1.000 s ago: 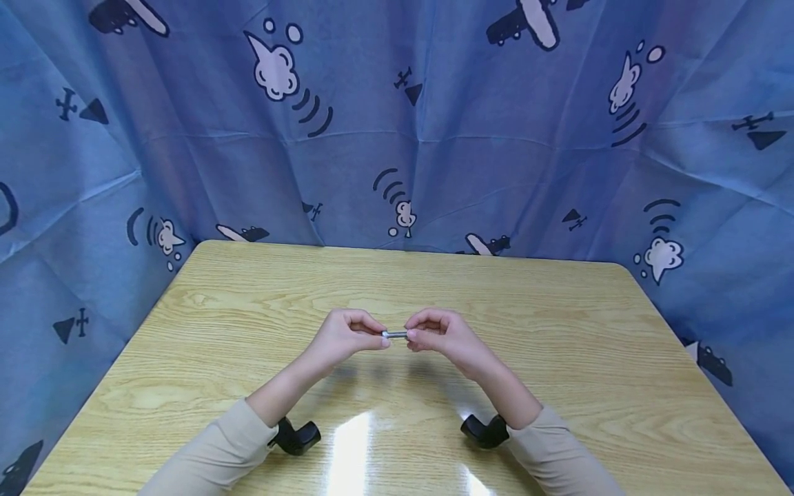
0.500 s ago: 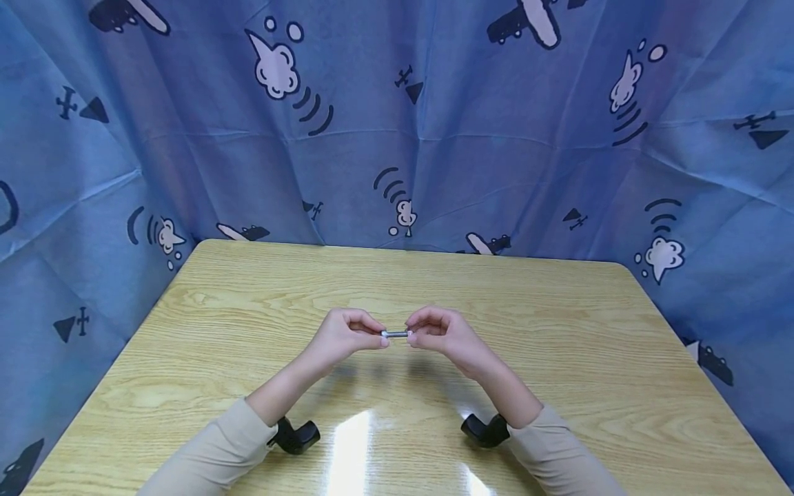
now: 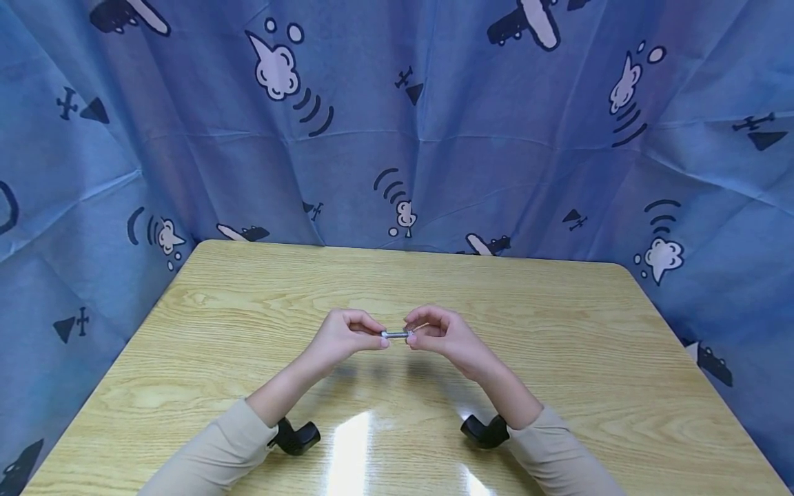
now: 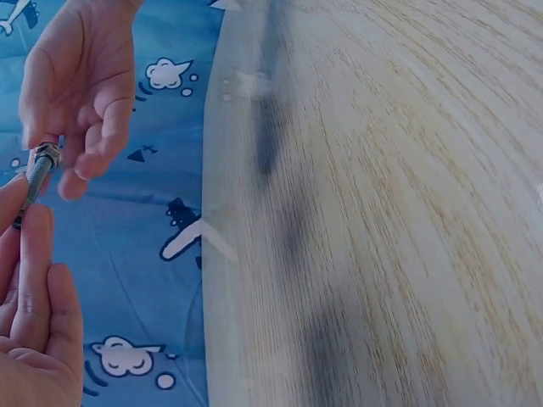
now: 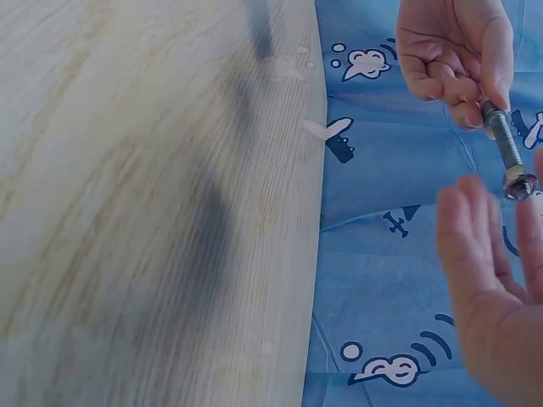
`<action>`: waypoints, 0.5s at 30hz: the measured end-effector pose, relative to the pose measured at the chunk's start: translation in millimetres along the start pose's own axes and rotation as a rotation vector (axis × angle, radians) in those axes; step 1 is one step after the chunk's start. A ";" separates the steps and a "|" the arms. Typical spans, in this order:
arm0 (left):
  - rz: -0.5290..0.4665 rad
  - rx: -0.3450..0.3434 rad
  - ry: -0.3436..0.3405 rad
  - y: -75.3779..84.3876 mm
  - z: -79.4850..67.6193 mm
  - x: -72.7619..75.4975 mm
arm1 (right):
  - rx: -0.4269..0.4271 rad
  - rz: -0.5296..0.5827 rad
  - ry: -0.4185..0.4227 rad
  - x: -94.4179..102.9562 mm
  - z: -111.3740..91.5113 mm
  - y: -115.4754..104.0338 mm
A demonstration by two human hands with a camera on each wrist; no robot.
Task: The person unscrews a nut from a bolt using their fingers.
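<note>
A metal bolt (image 3: pixel 397 335) lies level between the two hands, a little above the table. My left hand (image 3: pixel 344 334) pinches its head end between thumb and fingers. On the bolt's other end sits a nut (image 5: pixel 517 185), with threads showing between it and the left fingers in the right wrist view. My right hand (image 3: pixel 448 339) is at the nut, its thumb close against it and its forefinger raised apart. In the right wrist view the right fingers (image 5: pixel 469 233) are mostly straight, and that thumb is cut off by the edge.
Under the hands is a wood-grain table (image 3: pixel 279 282) with bright glare near its front. A blue patterned curtain (image 3: pixel 347 103) hangs around its back and sides. Black wrist devices (image 3: pixel 298 439) sit at both cuffs.
The right thumb and forefinger, which covered the bolt's end a second ago, have spread, and the nut shows between them. My left hand and the bolt have stayed in place.
</note>
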State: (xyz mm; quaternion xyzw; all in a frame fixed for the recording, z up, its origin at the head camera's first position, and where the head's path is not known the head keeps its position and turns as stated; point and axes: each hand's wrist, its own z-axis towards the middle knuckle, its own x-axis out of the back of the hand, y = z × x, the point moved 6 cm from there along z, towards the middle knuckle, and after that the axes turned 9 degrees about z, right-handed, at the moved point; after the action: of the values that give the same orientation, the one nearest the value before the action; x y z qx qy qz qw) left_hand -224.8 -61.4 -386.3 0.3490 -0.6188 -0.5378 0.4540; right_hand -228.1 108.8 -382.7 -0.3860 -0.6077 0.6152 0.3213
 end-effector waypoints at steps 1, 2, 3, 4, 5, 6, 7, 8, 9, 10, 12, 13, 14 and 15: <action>0.001 0.002 0.001 -0.2 0.0 0.0 | -0.001 -0.005 0.001 0.0 -0.1 -0.2; 0.002 0.004 0.001 -0.3 0.1 0.0 | -0.006 -0.006 0.000 -0.1 0.0 -0.1; 0.002 0.005 0.000 -0.5 0.2 0.0 | -0.011 -0.007 -0.001 -0.3 0.1 0.2; 0.002 0.005 -0.001 -0.7 0.4 -0.2 | -0.016 -0.004 -0.002 -0.4 0.2 0.5; 0.002 0.006 -0.002 -1.0 0.7 -0.3 | -0.021 0.000 -0.002 -0.4 0.1 0.9; 0.003 0.005 -0.002 -1.0 0.9 -0.3 | -0.023 0.002 -0.002 -0.3 0.0 1.1; 0.004 0.005 -0.002 -1.3 1.2 -0.3 | -0.021 0.003 -0.002 -0.1 -0.1 1.2; 0.005 0.005 -0.001 -1.4 1.3 -0.2 | -0.015 0.005 -0.002 0.0 -0.4 0.9; 0.003 0.006 -0.001 -1.6 1.4 -0.1 | -0.007 0.004 -0.002 0.3 -0.7 0.6; 0.002 0.007 0.000 -1.9 1.4 0.0 | -0.001 0.001 -0.002 0.6 -1.1 0.5; -0.002 0.007 0.002 -2.1 1.2 0.3 | 0.013 -0.003 -0.002 1.0 -1.7 -0.1; -0.004 0.008 0.003 -2.1 1.0 0.4 | 0.015 -0.002 -0.002 1.1 -1.8 -0.2; -0.004 0.005 0.004 -1.7 0.8 0.5 | 0.016 0.001 -0.004 1.0 -1.9 -0.3; -0.003 0.002 0.004 -1.5 0.8 0.4 | 0.010 0.005 -0.004 0.9 -1.8 0.1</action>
State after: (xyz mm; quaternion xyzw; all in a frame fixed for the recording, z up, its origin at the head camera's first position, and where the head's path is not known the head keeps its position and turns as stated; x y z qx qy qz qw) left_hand -225.8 -61.7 -387.7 0.3514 -0.6179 -0.5371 0.4541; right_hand -226.9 110.5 -382.8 -0.3844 -0.6043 0.6200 0.3205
